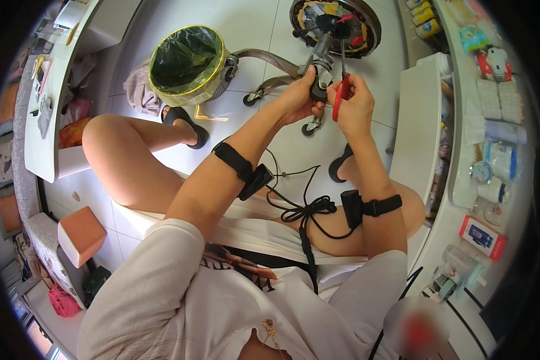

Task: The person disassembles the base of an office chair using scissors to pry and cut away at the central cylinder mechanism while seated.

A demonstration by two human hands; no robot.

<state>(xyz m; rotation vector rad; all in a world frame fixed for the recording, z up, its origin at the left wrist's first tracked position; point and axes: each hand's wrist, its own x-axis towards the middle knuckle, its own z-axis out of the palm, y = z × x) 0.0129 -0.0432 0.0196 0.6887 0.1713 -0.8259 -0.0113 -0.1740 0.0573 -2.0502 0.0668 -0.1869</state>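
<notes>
In the upper middle of the frame, a metal-legged swivel stool (321,51) is lying tipped over on the pale tiled floor (255,30), its round, dark-edged seat (372,27) showing at the top edge. The left hand (297,99) is reaching up to the stool's nearest caster with a black wheel (320,91); its thumb and fingers are curling around that caster, grasping it. Just beside it, the right hand (355,103) is clenching a pair of scissors with red plastic handles (341,96), fingers folded over the grips. The slim metal blade (343,63) is pointing toward the top of the frame, near the seat; whether it is touching anything cannot be told.

Left of the stool, a round bin with a yellow rim (193,94) is standing with a dark green plastic liner (189,57) inside, and a crumpled greyish cloth (141,90) is lying beside it. Black straps (383,206) are circling both forearms, and a bundled black cable (309,210) is hanging between them at the centre. At the lower left, an orange-pink block-shaped seat (81,237) is standing.
</notes>
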